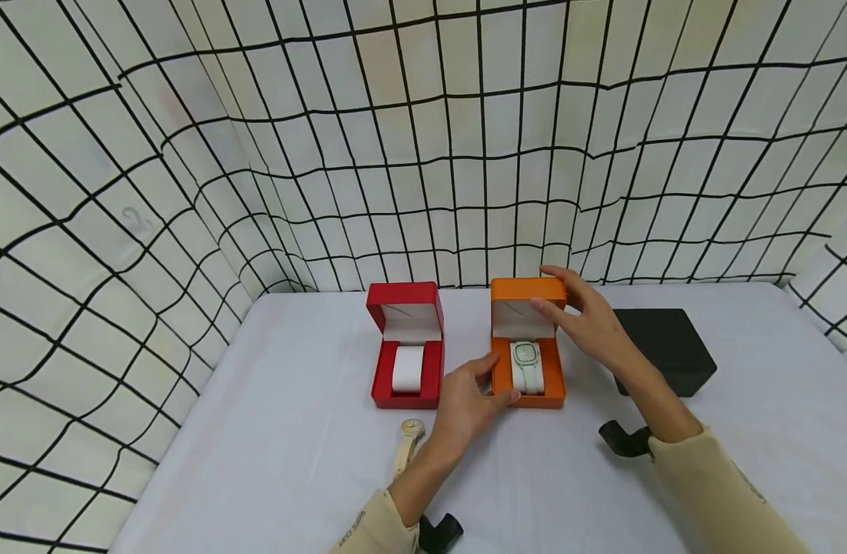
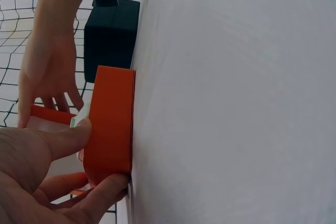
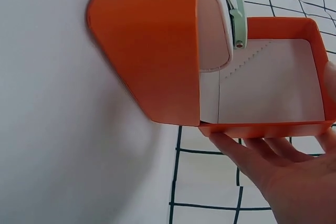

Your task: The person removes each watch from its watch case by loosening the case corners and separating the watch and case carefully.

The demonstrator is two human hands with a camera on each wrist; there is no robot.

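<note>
An orange watch box [image 1: 551, 369] stands with its lid [image 1: 527, 289] raised. On its white cushion sits a pale green watch [image 1: 527, 355]. My left hand [image 1: 465, 404] grips the box's front left corner, thumb at the front edge and fingers round the left side. With my right hand [image 1: 589, 319] I hold the raised lid at its right side, the thumb by its front rim and the other fingers behind. The right wrist view shows the lid's white lining [image 3: 273, 82] and fingers along its orange side.
Left of the orange box, a red watch box [image 1: 404, 294] stands with its lid up, a bare white cushion [image 1: 408, 369] inside. A cream-strapped watch [image 1: 411, 431] lies near my left forearm. A black box [image 1: 661, 346] is at right. Black-lined netting [image 1: 409, 154] rises behind the white table [image 1: 278, 431].
</note>
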